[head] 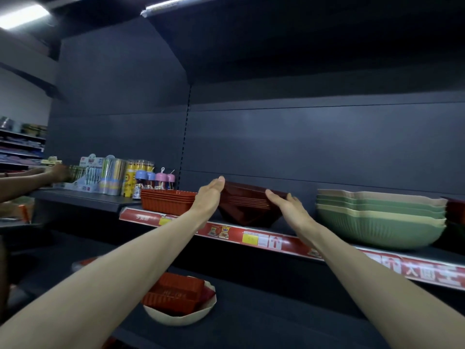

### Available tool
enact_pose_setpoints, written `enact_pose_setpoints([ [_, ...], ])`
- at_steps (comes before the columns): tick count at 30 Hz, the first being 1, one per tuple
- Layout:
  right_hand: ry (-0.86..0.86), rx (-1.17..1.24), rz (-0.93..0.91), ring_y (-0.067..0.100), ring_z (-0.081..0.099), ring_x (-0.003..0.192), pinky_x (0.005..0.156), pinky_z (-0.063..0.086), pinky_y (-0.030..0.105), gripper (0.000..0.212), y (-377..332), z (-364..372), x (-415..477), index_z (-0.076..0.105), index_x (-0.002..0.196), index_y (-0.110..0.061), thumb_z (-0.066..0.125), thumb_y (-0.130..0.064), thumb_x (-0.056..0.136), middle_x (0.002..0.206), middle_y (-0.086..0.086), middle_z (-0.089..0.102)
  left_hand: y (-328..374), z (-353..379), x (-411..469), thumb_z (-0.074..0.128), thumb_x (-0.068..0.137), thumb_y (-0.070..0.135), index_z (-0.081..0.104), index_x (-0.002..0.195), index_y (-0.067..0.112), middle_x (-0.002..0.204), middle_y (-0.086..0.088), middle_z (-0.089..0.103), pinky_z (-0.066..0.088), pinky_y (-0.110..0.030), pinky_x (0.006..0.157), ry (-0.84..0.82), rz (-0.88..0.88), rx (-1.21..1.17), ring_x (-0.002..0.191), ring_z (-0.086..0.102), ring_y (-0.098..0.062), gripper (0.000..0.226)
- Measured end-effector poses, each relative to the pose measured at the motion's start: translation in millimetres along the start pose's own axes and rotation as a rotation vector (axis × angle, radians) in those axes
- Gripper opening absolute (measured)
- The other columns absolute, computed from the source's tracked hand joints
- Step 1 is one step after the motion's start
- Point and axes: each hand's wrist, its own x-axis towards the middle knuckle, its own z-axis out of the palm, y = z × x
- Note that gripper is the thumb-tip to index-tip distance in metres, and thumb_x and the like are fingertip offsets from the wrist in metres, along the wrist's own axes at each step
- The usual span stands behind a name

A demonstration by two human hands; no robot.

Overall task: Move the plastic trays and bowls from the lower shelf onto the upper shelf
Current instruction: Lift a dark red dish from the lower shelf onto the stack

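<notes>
— Maroon bowls (247, 207), stacked: where?
— On the upper shelf (231, 233), between orange trays (167, 202) and green bowls (377, 220).
— Hands?
— Straight-fingered, left hand (210, 197) and right hand (286, 207) flat against the stack's sides.

**Non-task stuff around me**

Far left, in a row: carded brush pack (86, 176), silvery wrapped tubes (113, 176), yellow canister (130, 180), small bottles (153, 183) with blue and pink caps. Another person's arm (30, 178) at the left edge, hand by the brush pack. Red price strip (271, 241) with yellow tags in front of me. Dark back panel (302, 137) behind. Ceiling light (22, 16) top left. Blurred aisle racks (21, 147) far left.
</notes>
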Motion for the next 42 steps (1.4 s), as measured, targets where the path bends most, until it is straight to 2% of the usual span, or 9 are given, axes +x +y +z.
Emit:
enact_pose_setpoints([
  [3, 0.006, -0.028, -0.011, 0.029, 0.011, 0.162, 0.130, 0.013, 0.058, 0.141, 3, 4, -3, 0.014, 0.169, -0.017, 0.051, -0.100, 0.061, 0.177, -0.001, 0.009, -8, -4, -4, 0.052, 0.106, 0.055, 0.052, 0.154, 0.007, 0.160, -0.004, 0.050, 0.026, -0.041, 0.129, 0.012, -0.019, -0.046, 0.151, 0.043, -0.021, 0.068],
  [7, 0.027, -0.011, -0.019, 0.027, 0.016, 0.161, 0.130, 0.016, 0.054, 0.131, 9, 6, 2, 0.014, 0.169, -0.014, 0.055, -0.092, 0.073, 0.176, 0.002, 0.016, -27, -9, -1, 0.062, 0.078, 0.079, 0.064, 0.144, 0.009, 0.150, -0.001, 0.062, 0.037, -0.045, 0.125, 0.009, -0.009, -0.094, 0.142, 0.055, -0.019, 0.096],
  [10, 0.040, -0.011, -0.014, 0.027, 0.022, 0.160, 0.129, 0.020, 0.052, 0.128, 12, 8, 4, 0.016, 0.168, -0.013, 0.057, -0.090, 0.074, 0.174, 0.004, 0.023, -56, -12, 17, 0.069, 0.074, 0.077, 0.070, 0.134, 0.008, 0.140, -0.003, 0.069, 0.043, -0.048, 0.121, 0.045, -0.022, -0.122, 0.136, 0.061, -0.023, 0.092],
  [16, 0.156, -0.044, -0.038, 0.029, 0.048, 0.145, 0.123, 0.036, 0.046, 0.119, 15, 13, 2, 0.041, 0.160, -0.014, 0.062, -0.088, 0.068, 0.153, 0.006, 0.057, -38, -8, -6, 0.077, 0.081, 0.046, 0.073, 0.130, 0.006, 0.132, -0.003, 0.074, 0.045, -0.043, 0.119, 0.108, -0.045, -0.193, 0.130, 0.065, -0.020, 0.064],
  [23, 0.179, -0.137, -0.033, 0.030, 0.051, 0.142, 0.121, 0.040, 0.047, 0.095, 13, 16, -10, 0.046, 0.157, -0.017, 0.060, -0.078, 0.086, 0.149, 0.005, 0.061, -24, -4, -24, 0.078, 0.090, 0.034, 0.071, 0.132, 0.005, 0.133, -0.003, 0.073, 0.048, -0.043, 0.117, 0.161, -0.079, -0.194, 0.129, 0.065, -0.019, 0.052],
  [29, 0.185, -0.241, -0.068, 0.030, 0.046, 0.147, 0.123, 0.036, 0.041, 0.078, 8, 17, -38, 0.038, 0.162, -0.012, 0.060, -0.056, 0.102, 0.157, 0.010, 0.054, 1, -8, -65, 0.064, 0.100, -0.002, 0.069, 0.129, -0.005, 0.124, -0.011, 0.071, 0.058, -0.041, 0.105, 0.170, -0.155, -0.365, 0.118, 0.067, -0.023, 0.030],
  [34, 0.167, -0.292, -0.122, 0.029, 0.051, 0.143, 0.120, 0.039, 0.040, 0.072, 1, 24, -70, 0.040, 0.161, -0.010, 0.059, -0.050, 0.104, 0.151, 0.013, 0.058, 10, -25, -101, 0.061, 0.098, -0.004, 0.076, 0.112, 0.009, 0.117, -0.013, 0.077, 0.060, -0.044, 0.102, 0.096, -0.128, -0.297, 0.116, 0.071, -0.030, 0.024],
  [37, 0.148, -0.304, -0.154, 0.026, 0.046, 0.146, 0.121, 0.036, 0.038, 0.068, -3, 31, -89, 0.042, 0.160, -0.011, 0.059, -0.047, 0.105, 0.155, 0.009, 0.054, 16, -37, -122, 0.061, 0.098, 0.000, 0.076, 0.117, 0.008, 0.109, -0.012, 0.081, 0.061, -0.043, 0.098, 0.035, -0.113, -0.177, 0.111, 0.073, -0.035, 0.026],
  [42, 0.054, -0.384, -0.216, 0.019, 0.058, 0.131, 0.111, 0.044, 0.034, 0.051, 6, 49, -117, 0.057, 0.149, -0.016, 0.059, -0.043, 0.105, 0.142, 0.001, 0.065, 10, -55, -151, 0.067, 0.100, 0.016, 0.078, 0.121, 0.023, 0.111, -0.003, 0.079, 0.060, -0.035, 0.097, -0.077, -0.127, 0.130, 0.108, 0.073, -0.018, 0.025],
])
